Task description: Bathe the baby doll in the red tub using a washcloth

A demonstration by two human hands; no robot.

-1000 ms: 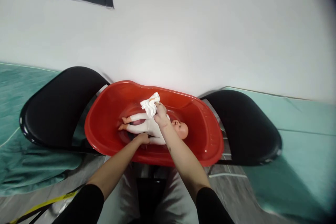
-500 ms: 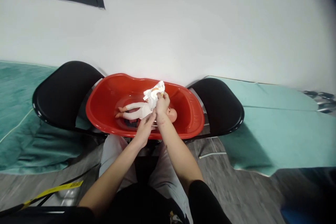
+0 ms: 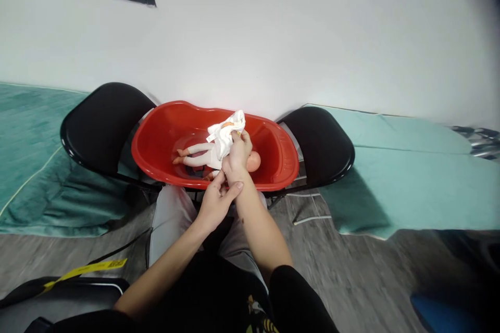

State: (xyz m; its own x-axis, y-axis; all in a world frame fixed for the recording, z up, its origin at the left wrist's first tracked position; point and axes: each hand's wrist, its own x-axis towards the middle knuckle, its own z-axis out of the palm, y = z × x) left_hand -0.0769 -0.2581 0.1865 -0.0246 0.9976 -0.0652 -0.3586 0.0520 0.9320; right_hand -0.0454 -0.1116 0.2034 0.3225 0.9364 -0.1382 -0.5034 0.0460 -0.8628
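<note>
A baby doll (image 3: 201, 158) in white clothing lies in a red baby bathtub (image 3: 167, 125), its feet to the left and its head to the right. My right hand (image 3: 239, 150) grips a bunched white cloth (image 3: 225, 135) with orange markings above the doll's upper body. The cloth and that hand hide much of the doll's chest. My left hand (image 3: 217, 202) is open beside my right wrist, thumb apart from the fingers, over the tub's near rim. Some of its fingertips are hidden behind my right forearm.
Black chairs stand at both ends of the tub, one on the left (image 3: 103, 130) and one on the right (image 3: 322, 145). Beyond them are surfaces with green covers (image 3: 410, 182). A white wall (image 3: 250, 36) rises behind. A yellow strap (image 3: 86, 269) is at lower left.
My left hand has moved back towards me, to my right wrist, and its thumb has spread. My right hand still holds the cloth. The whole view has shifted slightly.
</note>
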